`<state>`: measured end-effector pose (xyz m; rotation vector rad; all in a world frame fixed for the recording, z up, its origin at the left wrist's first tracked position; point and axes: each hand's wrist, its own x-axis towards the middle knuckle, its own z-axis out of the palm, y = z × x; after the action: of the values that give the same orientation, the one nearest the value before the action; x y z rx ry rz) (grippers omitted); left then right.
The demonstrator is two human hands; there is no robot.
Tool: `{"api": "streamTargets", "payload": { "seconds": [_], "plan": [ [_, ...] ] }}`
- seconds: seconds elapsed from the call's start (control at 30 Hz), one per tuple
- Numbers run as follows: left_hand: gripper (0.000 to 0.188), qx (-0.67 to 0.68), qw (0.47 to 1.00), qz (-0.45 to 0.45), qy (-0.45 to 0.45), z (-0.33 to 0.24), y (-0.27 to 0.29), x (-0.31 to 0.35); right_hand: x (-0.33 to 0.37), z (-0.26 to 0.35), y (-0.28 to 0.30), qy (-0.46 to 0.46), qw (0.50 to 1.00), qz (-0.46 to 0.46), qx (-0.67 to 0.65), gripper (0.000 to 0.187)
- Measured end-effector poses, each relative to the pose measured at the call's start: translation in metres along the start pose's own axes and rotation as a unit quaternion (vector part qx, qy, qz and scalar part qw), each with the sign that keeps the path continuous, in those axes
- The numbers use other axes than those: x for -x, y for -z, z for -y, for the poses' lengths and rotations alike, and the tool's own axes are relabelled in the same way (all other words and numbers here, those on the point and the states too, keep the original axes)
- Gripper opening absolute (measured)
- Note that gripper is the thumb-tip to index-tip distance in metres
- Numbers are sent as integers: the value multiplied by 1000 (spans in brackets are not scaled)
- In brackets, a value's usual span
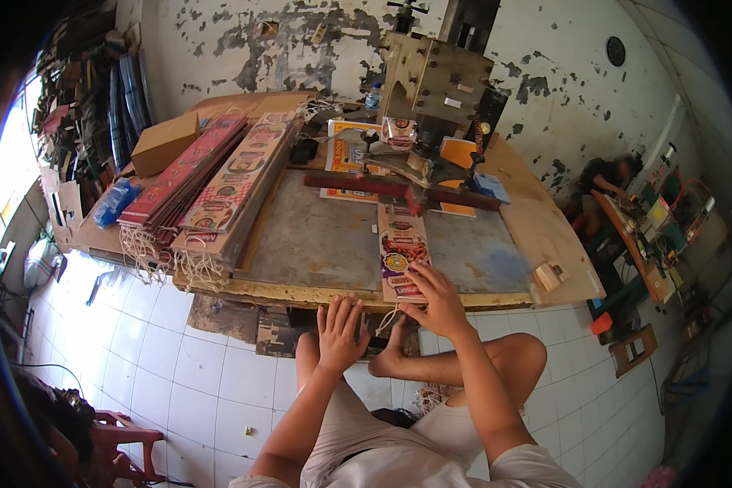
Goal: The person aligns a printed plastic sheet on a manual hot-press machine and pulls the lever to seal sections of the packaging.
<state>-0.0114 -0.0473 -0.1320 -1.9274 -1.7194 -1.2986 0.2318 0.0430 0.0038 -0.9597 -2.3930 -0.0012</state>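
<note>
A long printed cardboard strip (pixel 403 240) lies lengthwise on the metal table plate (pixel 317 252), its far part running beneath the red bar (pixel 455 195) of a press. A looped cord (pixel 389 315) hangs from its near end. My right hand (pixel 436 302) rests over the right side of that near end, fingers stretched out and apart. At the table's front edge, left of the strip, my left hand (pixel 340 333) is held with its fingers spread and nothing in it.
Two stacks of corded strips, one red (pixel 195 167) and one light-coloured (pixel 240 171), lie on the left, beside a cardboard box (pixel 164 144). The press head (pixel 435 81) rises at the back. A small wooden block (pixel 550 276) sits front right. Another person works at the far right.
</note>
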Motion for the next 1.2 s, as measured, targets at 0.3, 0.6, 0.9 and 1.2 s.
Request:
{"api": "streamTargets", "payload": {
  "seconds": [0.3, 0.6, 0.9, 1.2],
  "plan": [
    [70, 5, 1000, 3, -6, -4, 6, -5, 28, -3, 9, -1, 1000, 0, -5, 76],
    [69, -9, 1000, -9, -3, -3, 6, 1, 73, -16, 98, -78, 996, 1, 32, 66],
    [69, -22, 1000, 6, 9, -5, 6, -2, 127, -23, 182, -132, 989, -38, 57, 57],
    [74, -18, 999, 20, 27, -18, 18, -8, 226, 5, 244, -98, 966, -239, 7, 16]
  ]
}}
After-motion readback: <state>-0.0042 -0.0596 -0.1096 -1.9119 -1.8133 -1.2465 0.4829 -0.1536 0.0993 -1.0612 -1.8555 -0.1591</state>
